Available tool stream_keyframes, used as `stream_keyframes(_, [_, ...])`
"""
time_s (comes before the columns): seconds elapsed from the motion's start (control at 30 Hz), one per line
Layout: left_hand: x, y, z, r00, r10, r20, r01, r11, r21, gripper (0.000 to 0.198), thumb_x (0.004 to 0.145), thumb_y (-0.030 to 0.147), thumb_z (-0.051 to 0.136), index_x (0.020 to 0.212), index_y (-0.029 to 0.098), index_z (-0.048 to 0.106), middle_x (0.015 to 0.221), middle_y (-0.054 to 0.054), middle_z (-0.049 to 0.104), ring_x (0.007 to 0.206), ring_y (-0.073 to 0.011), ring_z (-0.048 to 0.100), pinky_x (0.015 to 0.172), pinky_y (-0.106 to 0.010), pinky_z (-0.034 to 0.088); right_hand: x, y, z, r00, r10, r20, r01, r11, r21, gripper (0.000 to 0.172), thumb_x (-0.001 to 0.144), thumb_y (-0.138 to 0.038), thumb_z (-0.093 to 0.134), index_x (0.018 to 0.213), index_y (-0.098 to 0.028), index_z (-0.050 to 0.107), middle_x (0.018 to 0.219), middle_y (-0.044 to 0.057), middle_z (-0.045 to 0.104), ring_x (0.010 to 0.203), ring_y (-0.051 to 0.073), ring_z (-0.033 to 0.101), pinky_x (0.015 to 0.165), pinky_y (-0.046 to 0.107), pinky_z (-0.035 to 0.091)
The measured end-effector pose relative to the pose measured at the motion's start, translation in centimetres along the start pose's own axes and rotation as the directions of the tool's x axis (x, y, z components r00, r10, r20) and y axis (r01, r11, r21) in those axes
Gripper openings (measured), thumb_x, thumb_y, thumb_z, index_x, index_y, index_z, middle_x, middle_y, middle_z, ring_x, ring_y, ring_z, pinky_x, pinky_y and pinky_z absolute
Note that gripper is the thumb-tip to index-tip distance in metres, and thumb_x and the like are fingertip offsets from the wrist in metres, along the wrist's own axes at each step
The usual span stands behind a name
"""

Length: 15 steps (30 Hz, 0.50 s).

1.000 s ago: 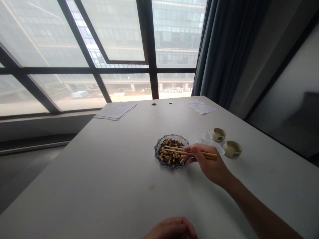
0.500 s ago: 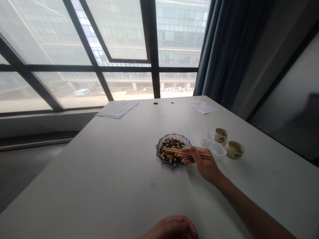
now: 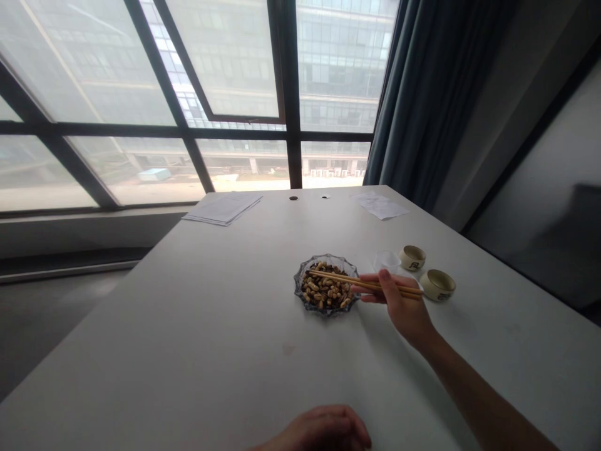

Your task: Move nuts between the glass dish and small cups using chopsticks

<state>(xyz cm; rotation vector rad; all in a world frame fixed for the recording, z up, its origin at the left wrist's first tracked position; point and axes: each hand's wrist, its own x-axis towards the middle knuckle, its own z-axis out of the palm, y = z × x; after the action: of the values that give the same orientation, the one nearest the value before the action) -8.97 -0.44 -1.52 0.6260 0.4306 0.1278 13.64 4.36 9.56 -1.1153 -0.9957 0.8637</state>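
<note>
My right hand [image 3: 399,304] is closed round a pair of wooden chopsticks [image 3: 366,284], reaching in from the right. Their tips are over the far left part of a scalloped glass bowl [image 3: 300,299]; whether they pinch anything is too small to tell. Tan peanuts [image 3: 328,291] mixed with dark brown bits fill the bowl. Just beyond my right hand stands a clear plastic cup [image 3: 385,260]; a second one is mostly hidden behind the fingers. At the bottom edge, my left hand [image 3: 323,429] rests with its fingers curled in, partly out of frame, and nothing shows in it.
Two cream ceramic cups with dark markings, one farther [image 3: 413,258] and one nearer [image 3: 437,286], stand right of the plastic cups. A paper stack [image 3: 223,208] lies at the white table's far left, loose sheets [image 3: 381,205] at its far right. Windows and a dark curtain [image 3: 422,113] rise behind.
My right hand has moved a little to the right with the chopsticks, uncovering more of the bowl. The chopstick tips have shifted slightly up and right. My left hand has barely moved.
</note>
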Motion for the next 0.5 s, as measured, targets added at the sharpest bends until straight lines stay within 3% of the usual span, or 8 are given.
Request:
stream_keyframes(0.1, [0.0, -0.3, -0.2, 1.0, 0.008, 0.02, -0.008, 1.0, -0.021, 0.041, 0.077, 0.048, 0.083, 0.092, 0.011, 0.074, 0.082, -0.008, 0.068, 0.072, -0.0152, 0.056, 0.068, -0.025, 0.035, -0.5, -1.1, -0.7, 1.0, -0.017, -0.009, 0.017, 0.999, -0.028, 0.058, 0.081, -0.071, 0.069, 0.093, -0.015, 0.08, 0.088, 0.014, 0.08, 0.083, 0.032, 0.079, 0.07, 0.041, 0.069])
stream_keyframes(0.2, [0.2, -0.4, -0.5, 0.998, 0.021, 0.065, -0.02, 1.0, -0.018, 0.043, 0.077, 0.05, 0.082, 0.094, 0.012, 0.072, 0.081, -0.009, 0.069, 0.073, -0.0167, 0.059, 0.07, -0.026, 0.037, -1.5, -2.8, -3.5, 0.995, -0.057, -0.085, 0.049, 0.994, -0.094, 0.055, 0.084, -0.067, 0.069, 0.094, -0.014, 0.08, 0.089, 0.015, 0.08, 0.085, 0.033, 0.079, 0.071, 0.041, 0.069])
stream_keyframes(0.27, [0.3, -0.5, -0.5, 0.996, 0.021, 0.084, -0.021, 1.0, -0.005, 0.044, 0.077, 0.051, 0.083, 0.094, 0.012, 0.072, 0.08, -0.009, 0.07, 0.072, -0.0171, 0.059, 0.07, -0.026, 0.038, -2.4, -4.0, -6.7, 0.977, -0.109, -0.182, 0.083, 0.986, -0.143, 0.05, 0.088, -0.062, 0.068, 0.094, -0.014, 0.08, 0.092, 0.015, 0.08, 0.085, 0.032, 0.079, 0.072, 0.04, 0.069])
stream_keyframes(0.37, [0.1, -0.5, 0.0, 0.997, 0.03, 0.067, -0.03, 1.0, -0.009, 0.043, 0.079, 0.051, 0.081, 0.094, 0.012, 0.072, 0.08, -0.009, 0.069, 0.072, -0.0169, 0.058, 0.068, -0.026, 0.037, -4.1, -5.1, -12.6, 0.899, -0.214, -0.382, 0.14, 0.967, -0.212, 0.043, 0.092, -0.057, 0.066, 0.093, -0.016, 0.081, 0.097, 0.015, 0.08, 0.086, 0.031, 0.079, 0.071, 0.037, 0.069])
stream_keyframes(0.5, [-0.4, -0.6, 1.1, 0.995, 0.101, 0.004, -0.101, 0.993, -0.066, 0.038, 0.083, 0.049, 0.078, 0.094, 0.013, 0.072, 0.074, -0.007, 0.067, 0.067, -0.0149, 0.055, 0.063, -0.024, 0.032, -6.2, -4.2, -18.6, 0.806, -0.247, -0.538, 0.129, 0.96, -0.247, 0.042, 0.093, -0.056, 0.064, 0.091, -0.016, 0.08, 0.091, 0.016, 0.079, 0.083, 0.03, 0.079, 0.069, 0.035, 0.068])
